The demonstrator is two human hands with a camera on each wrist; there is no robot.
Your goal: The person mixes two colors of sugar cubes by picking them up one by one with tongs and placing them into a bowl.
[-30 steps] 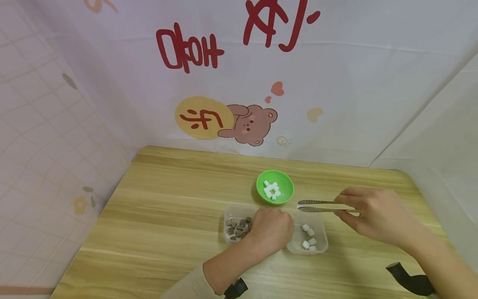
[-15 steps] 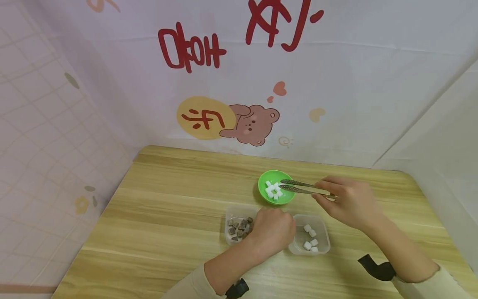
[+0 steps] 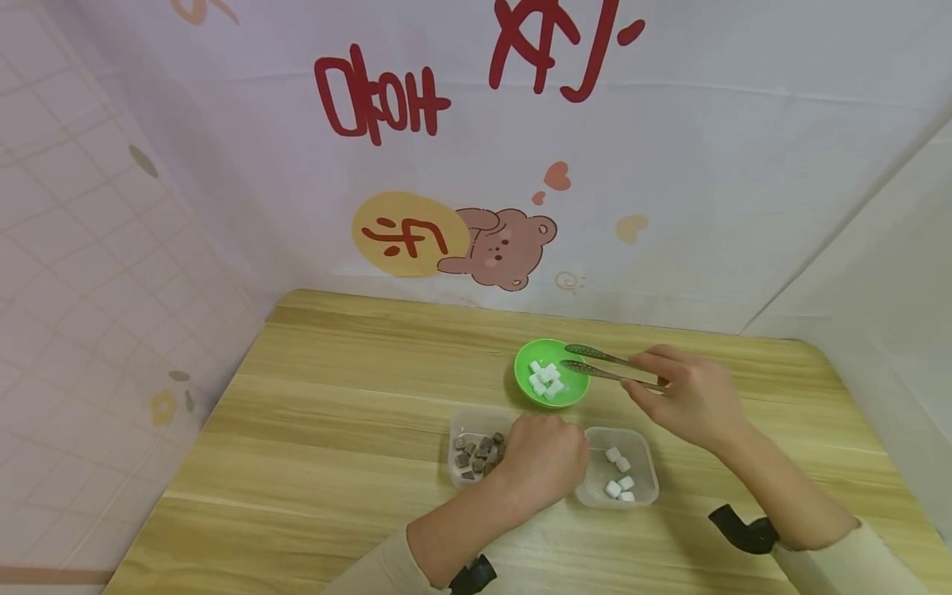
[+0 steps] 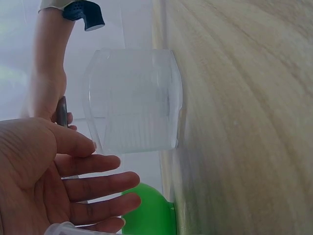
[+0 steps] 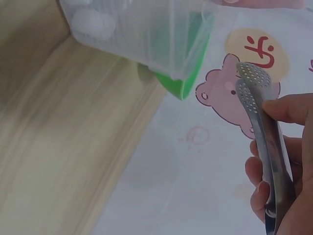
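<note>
My right hand [image 3: 692, 395] holds metal tongs [image 3: 598, 371] with dotted tips, thumb and fingers around the arms. The tips stand apart over the right side of a green bowl [image 3: 574, 390], and I see nothing between them. White cubes [image 3: 548, 374] lie in a cluster in the bowl. My left hand [image 4: 73, 176] is between two clear plastic containers, its fingers loosely bent and holding nothing in the left wrist view. The right container [image 3: 645, 475] has several white cubes in it. Brown cubes [image 3: 479, 453] fill part of the left container [image 3: 455, 423], which my hand partly hides.
All of this stands on a wood-grain table [image 3: 335, 413]. Behind it hangs a white cloth [image 3: 706, 165] with red characters and a bear print, and pale cloth sides rise at left and right.
My right hand has carried the tongs left to the green bowl, then drawn them slightly back as the tips spread. The cubes in the bowl have shifted a little. My left hand stays put.
</note>
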